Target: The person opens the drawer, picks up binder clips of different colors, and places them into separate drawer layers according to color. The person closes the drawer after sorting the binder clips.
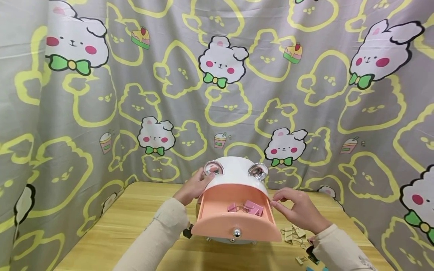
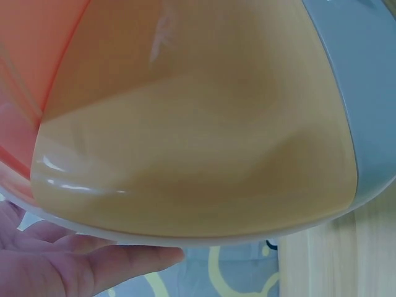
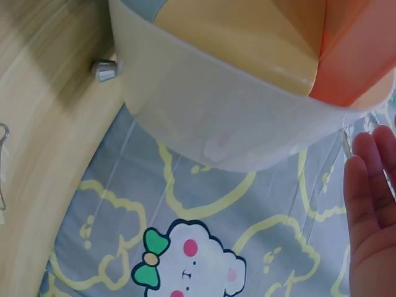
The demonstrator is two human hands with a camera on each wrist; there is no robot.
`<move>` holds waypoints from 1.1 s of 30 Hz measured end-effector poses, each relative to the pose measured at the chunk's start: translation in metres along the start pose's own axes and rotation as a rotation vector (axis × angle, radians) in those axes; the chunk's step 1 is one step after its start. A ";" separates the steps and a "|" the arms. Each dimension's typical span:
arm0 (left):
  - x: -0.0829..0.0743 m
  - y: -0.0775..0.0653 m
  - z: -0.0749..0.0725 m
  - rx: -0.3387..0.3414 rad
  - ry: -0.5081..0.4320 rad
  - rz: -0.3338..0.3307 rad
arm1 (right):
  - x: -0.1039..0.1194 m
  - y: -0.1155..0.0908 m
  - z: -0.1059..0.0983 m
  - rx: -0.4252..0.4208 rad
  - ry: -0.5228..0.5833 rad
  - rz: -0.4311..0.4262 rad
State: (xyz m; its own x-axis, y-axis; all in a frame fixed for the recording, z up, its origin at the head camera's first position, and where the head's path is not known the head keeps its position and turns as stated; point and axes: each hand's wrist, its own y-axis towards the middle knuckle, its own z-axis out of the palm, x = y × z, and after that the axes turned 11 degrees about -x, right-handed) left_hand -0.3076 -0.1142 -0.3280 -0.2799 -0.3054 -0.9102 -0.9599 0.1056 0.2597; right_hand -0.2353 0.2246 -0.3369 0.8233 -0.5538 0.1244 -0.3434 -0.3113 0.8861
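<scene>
A rounded white drawer box [image 1: 234, 169] with two silver eye-like knobs stands on the table. Its orange upper drawer [image 1: 234, 227] is pulled out, and pink binder clips [image 1: 252, 208] lie inside. My left hand [image 1: 196, 186] rests on the box's left side by the left eye knob [image 1: 214, 168]; its fingers look straight along the white shell in the left wrist view. Beside the drawer's right edge is my right hand [image 1: 298, 207], fingers loosely bent and holding nothing visible. Whether its fingertips touch the box, I cannot tell. A yellow inner panel [image 2: 204, 136] shows below the drawer.
Gold binder clips [image 1: 292, 234] lie on the wooden table [image 1: 135, 222] to the right, partly by my right sleeve. A black clip [image 1: 312, 255] is near them, and a dark object [image 1: 187, 231] sits left of the box. A patterned curtain [image 1: 190, 98] hangs behind and at both sides.
</scene>
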 end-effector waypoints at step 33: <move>-0.004 -0.003 0.000 0.006 -0.031 0.010 | -0.055 -0.057 -0.031 0.164 -0.167 0.568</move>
State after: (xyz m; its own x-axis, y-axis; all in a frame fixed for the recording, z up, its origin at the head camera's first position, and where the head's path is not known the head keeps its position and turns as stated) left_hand -0.3035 -0.1132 -0.3257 -0.2889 -0.2744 -0.9172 -0.9569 0.1143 0.2672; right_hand -0.2471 0.2973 -0.3805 0.4143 -0.7771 0.4737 -0.7835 -0.0397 0.6201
